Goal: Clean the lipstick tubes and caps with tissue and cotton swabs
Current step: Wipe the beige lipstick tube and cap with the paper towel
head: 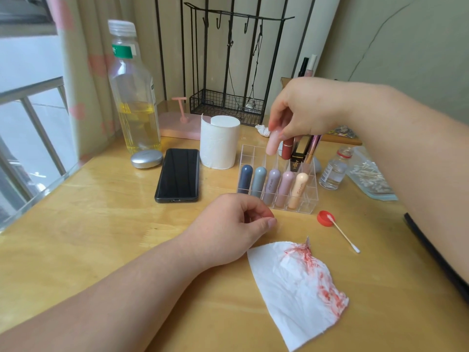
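We find the organizer (302, 199) mid-tabletop (106, 224), phone (177, 175) to its left, tissue (291, 288) before it, swab (342, 233) to the right.

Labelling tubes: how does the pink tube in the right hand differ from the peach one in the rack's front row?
The pink tube is pinched by the right hand at the back row of the rack; peach tube sits untouched in a front slot. Peach shows lettering; pink shows none. Both are rounded capsules.
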`<state>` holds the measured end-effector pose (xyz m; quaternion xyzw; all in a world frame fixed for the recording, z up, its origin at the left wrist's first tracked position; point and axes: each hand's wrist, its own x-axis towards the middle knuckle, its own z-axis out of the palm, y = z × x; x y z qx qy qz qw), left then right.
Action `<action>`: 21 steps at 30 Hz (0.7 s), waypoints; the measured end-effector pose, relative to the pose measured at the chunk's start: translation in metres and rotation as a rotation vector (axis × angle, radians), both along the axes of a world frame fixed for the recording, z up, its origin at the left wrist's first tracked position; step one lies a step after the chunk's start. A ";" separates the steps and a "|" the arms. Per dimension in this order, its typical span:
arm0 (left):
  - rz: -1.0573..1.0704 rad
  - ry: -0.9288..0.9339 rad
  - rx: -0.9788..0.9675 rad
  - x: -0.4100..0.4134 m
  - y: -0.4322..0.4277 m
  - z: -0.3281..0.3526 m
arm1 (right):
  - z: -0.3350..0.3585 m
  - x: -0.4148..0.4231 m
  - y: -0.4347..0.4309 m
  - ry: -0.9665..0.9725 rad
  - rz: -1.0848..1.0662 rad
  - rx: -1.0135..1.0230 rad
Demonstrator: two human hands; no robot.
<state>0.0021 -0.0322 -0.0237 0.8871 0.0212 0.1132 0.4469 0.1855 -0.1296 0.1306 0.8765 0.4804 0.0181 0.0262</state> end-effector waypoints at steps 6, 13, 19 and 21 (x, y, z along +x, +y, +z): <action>-0.004 0.000 -0.004 0.000 0.000 0.000 | -0.005 0.001 0.002 -0.016 0.014 -0.025; -0.002 0.006 -0.001 0.000 0.000 0.000 | -0.009 0.002 0.001 -0.046 0.012 -0.035; -0.001 -0.002 0.003 0.000 0.000 0.000 | -0.009 0.001 -0.002 -0.078 0.011 -0.066; -0.001 -0.004 0.003 0.000 0.000 -0.001 | -0.007 0.001 -0.006 -0.075 -0.003 -0.051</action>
